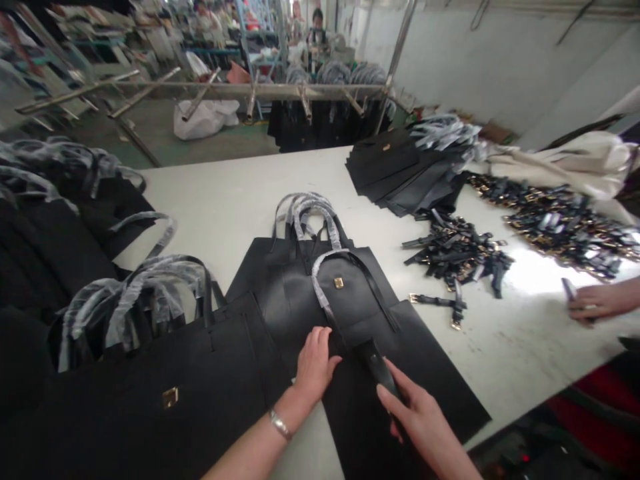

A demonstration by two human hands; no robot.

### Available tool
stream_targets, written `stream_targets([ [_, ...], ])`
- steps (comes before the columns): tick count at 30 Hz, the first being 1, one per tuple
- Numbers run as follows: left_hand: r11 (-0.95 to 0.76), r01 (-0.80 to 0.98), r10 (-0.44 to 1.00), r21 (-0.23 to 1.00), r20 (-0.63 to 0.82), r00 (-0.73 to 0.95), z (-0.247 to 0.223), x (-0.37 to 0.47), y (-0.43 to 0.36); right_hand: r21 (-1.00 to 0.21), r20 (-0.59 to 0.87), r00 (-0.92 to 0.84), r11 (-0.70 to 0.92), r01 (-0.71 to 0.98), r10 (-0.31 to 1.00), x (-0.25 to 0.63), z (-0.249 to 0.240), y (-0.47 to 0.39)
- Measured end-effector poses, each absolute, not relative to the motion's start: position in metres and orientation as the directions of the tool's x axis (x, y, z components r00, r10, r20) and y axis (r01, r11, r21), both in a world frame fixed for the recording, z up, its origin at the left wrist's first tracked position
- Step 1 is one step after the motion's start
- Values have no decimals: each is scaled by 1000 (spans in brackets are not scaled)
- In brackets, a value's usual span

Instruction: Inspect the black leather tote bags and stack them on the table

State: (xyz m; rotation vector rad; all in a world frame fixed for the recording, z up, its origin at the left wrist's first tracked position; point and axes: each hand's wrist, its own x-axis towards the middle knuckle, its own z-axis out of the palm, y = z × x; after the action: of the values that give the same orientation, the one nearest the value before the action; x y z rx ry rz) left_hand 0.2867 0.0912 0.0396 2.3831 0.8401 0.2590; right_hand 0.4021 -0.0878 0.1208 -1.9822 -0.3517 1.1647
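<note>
A black bag panel (pixel 350 313) with a gold clasp (pixel 339 283) and a plastic-wrapped handle (pixel 320 283) lies in the middle of the white table. My left hand (pixel 314 365) rests on the black material below the handle, palm down, its fingers lying close to the handle's lower end; a bracelet circles the wrist. To its right, my right hand (pixel 413 407) pinches a dark strap-like piece (pixel 377 367) between thumb and fingers, over the lower part of the black material. Part of that piece is hidden by the hand.
Black bags with wrapped handles (pixel 145 353) cover the left side. Small buckled straps (pixel 455 250) lie in piles at the right, beyond them black panels (pixel 405 167). Another person's hand (pixel 595 303) is at the right edge. A metal rack (pixel 225 92) stands behind the table (pixel 200 200).
</note>
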Motion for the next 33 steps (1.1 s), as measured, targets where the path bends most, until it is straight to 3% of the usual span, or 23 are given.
stream_targets([
  [5,-622,480,569,618,-65,820,36,282,99,-769,-561,552,-635,-72,617,391,122,-56],
  [10,-661,454,530,597,-57,846,39,280,104,-799,-480,726,-587,-130,493,407,127,-55],
  [16,-755,556,543,347,-143,827,56,292,108,-799,-463,810,-564,-206,360,423,128,-128],
  [22,-794,521,450,314,-272,850,54,296,116,-791,-527,850,-381,-478,27,418,116,-207],
  [26,-766,565,492,306,-286,822,46,294,119,-744,-536,806,-310,-592,-252,413,127,-252],
  [28,-742,595,518,311,-297,802,44,293,119,-720,-564,762,-263,-643,-319,412,133,-268],
  [30,-727,609,524,317,-316,791,42,293,120,-703,-601,737,-234,-672,-311,413,136,-278],
  [33,-712,626,531,318,-340,776,41,292,122,-691,-663,726,-225,-687,-184,415,132,-278],
])
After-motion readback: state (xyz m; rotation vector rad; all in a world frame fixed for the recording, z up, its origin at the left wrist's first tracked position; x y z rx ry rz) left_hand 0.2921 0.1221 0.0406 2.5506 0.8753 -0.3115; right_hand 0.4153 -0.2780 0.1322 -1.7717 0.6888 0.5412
